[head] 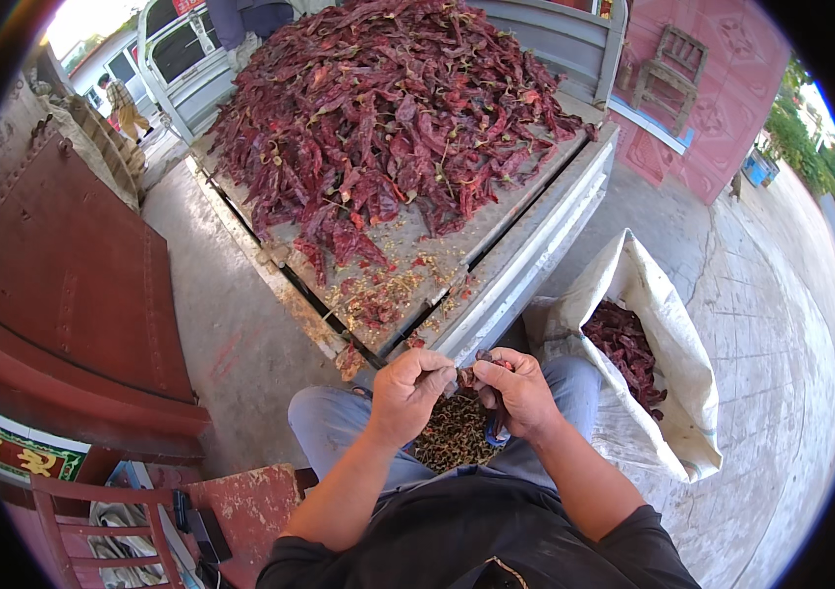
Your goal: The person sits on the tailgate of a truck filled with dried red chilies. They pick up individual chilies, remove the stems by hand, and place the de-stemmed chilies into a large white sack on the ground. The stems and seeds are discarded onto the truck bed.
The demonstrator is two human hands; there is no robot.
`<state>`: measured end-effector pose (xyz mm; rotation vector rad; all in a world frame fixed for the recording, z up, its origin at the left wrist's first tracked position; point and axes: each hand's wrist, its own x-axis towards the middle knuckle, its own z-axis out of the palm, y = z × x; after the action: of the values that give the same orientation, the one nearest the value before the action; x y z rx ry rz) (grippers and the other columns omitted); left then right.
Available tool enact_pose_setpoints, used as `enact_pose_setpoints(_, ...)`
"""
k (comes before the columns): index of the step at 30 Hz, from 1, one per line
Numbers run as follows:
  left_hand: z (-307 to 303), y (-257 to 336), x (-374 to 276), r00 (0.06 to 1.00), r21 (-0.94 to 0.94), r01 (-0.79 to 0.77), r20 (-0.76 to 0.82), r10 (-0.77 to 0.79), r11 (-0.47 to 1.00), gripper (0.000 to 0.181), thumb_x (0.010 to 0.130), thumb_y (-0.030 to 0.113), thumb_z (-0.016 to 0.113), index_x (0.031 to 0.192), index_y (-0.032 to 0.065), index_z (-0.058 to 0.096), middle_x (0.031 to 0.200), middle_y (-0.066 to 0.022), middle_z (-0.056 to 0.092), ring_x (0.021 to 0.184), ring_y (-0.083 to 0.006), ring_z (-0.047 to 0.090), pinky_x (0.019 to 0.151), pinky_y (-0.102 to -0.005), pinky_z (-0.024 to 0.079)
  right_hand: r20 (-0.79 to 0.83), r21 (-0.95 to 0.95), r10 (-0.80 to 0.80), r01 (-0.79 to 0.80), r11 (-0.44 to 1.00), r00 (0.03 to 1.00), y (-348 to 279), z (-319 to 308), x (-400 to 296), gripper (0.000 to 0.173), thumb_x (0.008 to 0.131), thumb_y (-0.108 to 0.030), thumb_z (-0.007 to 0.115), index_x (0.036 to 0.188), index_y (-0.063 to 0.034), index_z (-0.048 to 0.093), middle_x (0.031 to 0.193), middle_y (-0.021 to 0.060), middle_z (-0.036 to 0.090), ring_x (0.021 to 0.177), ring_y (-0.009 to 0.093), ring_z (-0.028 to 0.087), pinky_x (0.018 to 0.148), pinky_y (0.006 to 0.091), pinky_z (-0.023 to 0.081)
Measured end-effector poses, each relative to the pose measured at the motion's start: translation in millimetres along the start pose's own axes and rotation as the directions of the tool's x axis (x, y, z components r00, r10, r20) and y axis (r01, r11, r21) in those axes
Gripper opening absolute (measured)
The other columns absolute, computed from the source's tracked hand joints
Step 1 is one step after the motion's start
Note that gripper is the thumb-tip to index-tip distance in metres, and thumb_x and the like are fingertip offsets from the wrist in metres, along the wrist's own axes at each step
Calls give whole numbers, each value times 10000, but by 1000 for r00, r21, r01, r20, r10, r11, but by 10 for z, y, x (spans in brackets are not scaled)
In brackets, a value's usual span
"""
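Both hands meet above my lap, past the near corner of a truck bed. My right hand (pixel 517 390) grips a dried red chili pepper (pixel 467 377) between thumb and fingers. My left hand (pixel 413 390) is pinched at the pepper's left end; whether it holds the stem cannot be told. A large heap of dried red chili peppers (pixel 395 125) covers the truck bed (pixel 417 228), with loose seeds and scraps (pixel 380 294) at its near corner. Between my legs lies a pile of small stems and bits (pixel 458 434).
An open white woven sack (pixel 675 368) with dried chilies stands at my right. A red metal door (pixel 71 272) is on the left, a red wooden chair (pixel 101 526) at lower left. Another person's gloved hand (pixel 244 51) is beside the heap; a person (pixel 123 107) is farther off.
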<state>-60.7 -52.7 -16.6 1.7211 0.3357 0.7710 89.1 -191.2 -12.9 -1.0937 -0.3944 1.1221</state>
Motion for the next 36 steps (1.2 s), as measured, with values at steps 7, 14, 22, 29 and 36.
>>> enact_pose_setpoints(7,122,-200,-185,982,-238,77,-151,-115,968,108,1059,90,649,1125,11,620,959,-54,724,793,-100,699,654,-238,527,-88,142,62,-49,989,994,0,-4,-36,109,1041,-159,673,996,-62,694,921,73,760,635,118,671,529,240,484)
enact_pose_setpoints(14,143,-176,-149,974,183,-16,-219,57,983,92,983,58,719,1022,17,646,873,-94,711,746,-198,709,639,-332,546,-82,181,20,-5,983,996,-54,9,-107,144,1064,-186,648,1074,-45,673,1020,101,767,758,166,758,573,266,569)
enact_pose_setpoints(22,-177,-304,-355,994,542,-86,-5,106,836,96,875,5,743,894,36,654,850,-157,699,758,-378,690,671,-419,556,-271,-76,-236,224,972,933,-239,-637,-163,186,1033,-197,654,1059,-17,692,969,117,766,774,189,746,628,292,557)
enact_pose_setpoints(29,-41,-330,-264,988,457,-99,148,34,884,89,857,-15,752,917,8,691,854,-176,706,772,-349,710,693,-392,555,-241,-970,-780,-164,178,578,-717,-2494,-468,333,921,-261,712,1100,20,710,976,186,770,852,294,739,804,390,570)
enact_pose_setpoints(36,-62,-365,-280,958,543,-104,281,-63,833,145,901,86,713,1044,74,734,951,-132,736,871,-353,723,767,-432,583,-762,-459,-101,-424,781,640,-484,-3384,-745,473,983,-272,650,1374,-8,619,1146,148,723,953,257,707,813,375,547)
